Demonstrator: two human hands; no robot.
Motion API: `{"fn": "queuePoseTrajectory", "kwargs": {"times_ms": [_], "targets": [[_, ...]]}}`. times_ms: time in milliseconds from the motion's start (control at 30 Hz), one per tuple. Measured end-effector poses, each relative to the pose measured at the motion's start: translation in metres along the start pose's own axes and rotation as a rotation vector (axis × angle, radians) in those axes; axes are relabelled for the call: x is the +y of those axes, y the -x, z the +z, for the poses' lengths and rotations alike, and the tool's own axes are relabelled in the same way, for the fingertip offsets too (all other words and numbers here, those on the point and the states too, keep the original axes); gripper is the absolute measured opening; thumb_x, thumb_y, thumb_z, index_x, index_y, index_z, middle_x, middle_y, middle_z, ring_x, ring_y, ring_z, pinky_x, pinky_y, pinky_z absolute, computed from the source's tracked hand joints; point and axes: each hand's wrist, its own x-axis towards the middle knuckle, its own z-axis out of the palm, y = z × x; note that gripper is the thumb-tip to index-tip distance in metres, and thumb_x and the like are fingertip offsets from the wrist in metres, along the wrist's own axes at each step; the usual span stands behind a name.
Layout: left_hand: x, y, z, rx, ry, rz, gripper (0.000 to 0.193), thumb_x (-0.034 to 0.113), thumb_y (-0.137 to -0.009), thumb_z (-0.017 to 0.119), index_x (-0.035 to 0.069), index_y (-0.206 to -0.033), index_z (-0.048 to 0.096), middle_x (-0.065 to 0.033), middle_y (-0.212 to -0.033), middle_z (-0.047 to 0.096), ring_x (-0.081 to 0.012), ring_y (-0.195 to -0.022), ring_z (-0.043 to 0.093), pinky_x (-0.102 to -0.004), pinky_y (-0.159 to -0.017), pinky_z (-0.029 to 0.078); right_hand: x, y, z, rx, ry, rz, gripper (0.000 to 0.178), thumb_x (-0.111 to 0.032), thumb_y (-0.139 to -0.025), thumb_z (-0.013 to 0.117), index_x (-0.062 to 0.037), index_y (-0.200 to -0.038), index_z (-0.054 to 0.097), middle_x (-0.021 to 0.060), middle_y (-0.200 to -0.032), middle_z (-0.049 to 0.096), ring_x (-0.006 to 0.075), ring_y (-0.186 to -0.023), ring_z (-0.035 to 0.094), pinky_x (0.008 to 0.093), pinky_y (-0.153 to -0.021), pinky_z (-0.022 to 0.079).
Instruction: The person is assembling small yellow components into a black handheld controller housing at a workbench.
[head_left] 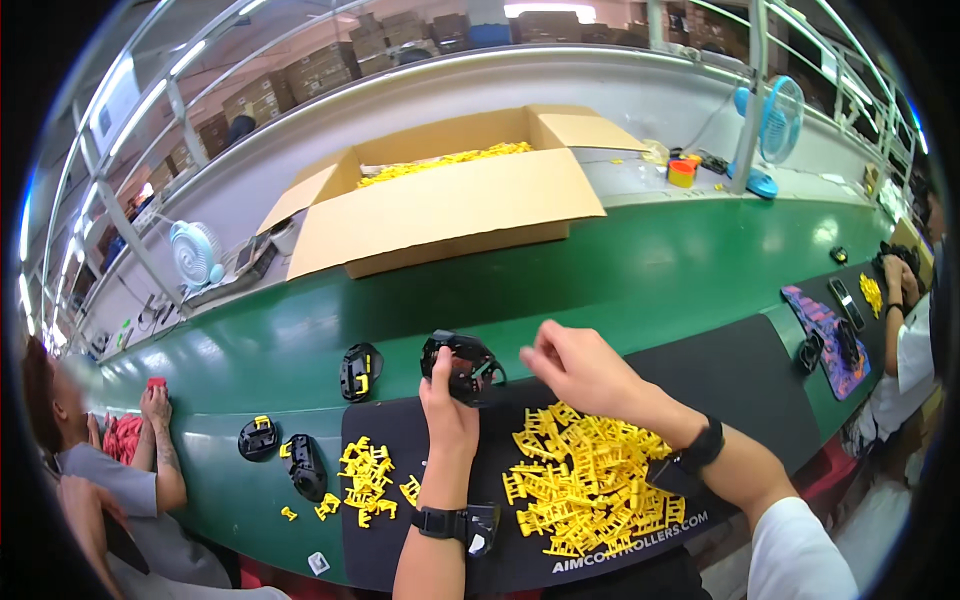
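Yellow plastic clips lie heaped on a black rubber mat [420, 540] at the near edge of a green conveyor belt [640, 270], where a worker stands assembling parts. The worker's left hand [447, 408] is closed around a black plastic housing shell [462, 362], lifting it clear of the mat and tilting it up, seemingly so its open side faces the other hand. The right hand [578, 368] hovers just beside the shell with fingers pinched together; whether a clip sits between them cannot be told. Directly below that hand spreads the large pile of yellow clips [585, 482], kept within easy reach, and a smaller cluster of yellow clips [368, 478] lies on the mat's left side. Both wrists wear black bands.

More black shells wait on the belt: one fitted with a yellow piece [359, 371] just left of the held shell, and two further ones [284, 452] toward the neighbouring worker seated at the left [110, 470]. Across the belt stands an open brown cardboard carton [450, 195], its flaps spread wide and its inside filled with yellow parts, apparently the bulk supply. White lettering runs along the mat's front edge. To the right, another person's hands [895, 285] work over a multicoloured patterned mat [828, 335]. Blue desk fans [775, 125] stand on the grey shelf behind, beside a small yellow-and-orange tub [682, 170].
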Motion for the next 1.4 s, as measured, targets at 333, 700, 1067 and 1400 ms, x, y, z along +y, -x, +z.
{"fn": "queuePoseTrajectory", "kwargs": {"times_ms": [333,700,1067,1400], "targets": [[0.014,-0.003,-0.009,-0.151,0.227,-0.122,0.050,0.041,-0.099,0.046,0.013,-0.140,0.048,-0.0127,-0.125,0.063,-0.0323,-0.116,0.063,-0.0419,-0.096,0.050,-0.002,0.001,-0.019,-0.224,0.575,-0.296,0.014,-0.009,-0.084,0.064,0.0000,-0.095,0.065,0.0163,-0.078,0.069,0.0304,-0.071,0.069,0.0387,-0.067,0.055],[-0.005,0.011,0.013,-0.423,0.030,-0.159,0.073,0.016,-0.093,0.072,0.005,-0.152,0.031,-0.0101,-0.137,0.056,-0.0220,-0.129,0.054,-0.0402,-0.110,0.042,-0.017,-0.001,-0.033,0.119,0.096,-0.350,0.008,-0.005,-0.089,0.071,-0.0014,-0.096,0.069,0.0050,-0.087,0.069,0.0116,-0.080,0.067,0.0279,-0.066,0.050],[-0.013,0.016,0.018,-0.421,0.047,-0.192,0.074,0.014,-0.088,0.079,0.008,-0.147,0.036,-0.0062,-0.129,0.055,-0.0178,-0.121,0.055,-0.0360,-0.106,0.045,0.000,-0.005,-0.019,0.274,0.246,-0.541,0.008,-0.001,-0.084,0.072,0.0017,-0.090,0.067,0.0122,-0.081,0.063,0.0277,-0.074,0.067,0.0359,-0.068,0.055],[-0.001,0.018,0.025,-0.447,0.042,-0.274,0.081,0.045,-0.101,0.053,0.015,-0.163,0.010,-0.0129,-0.145,0.049,-0.0264,-0.134,0.052,-0.0451,-0.105,0.050,0.004,-0.011,-0.025,0.135,0.155,-0.459,0.012,-0.009,-0.087,0.074,-0.0010,-0.094,0.068,0.0096,-0.090,0.064,0.0204,-0.079,0.065,0.0311,-0.071,0.053]]}}
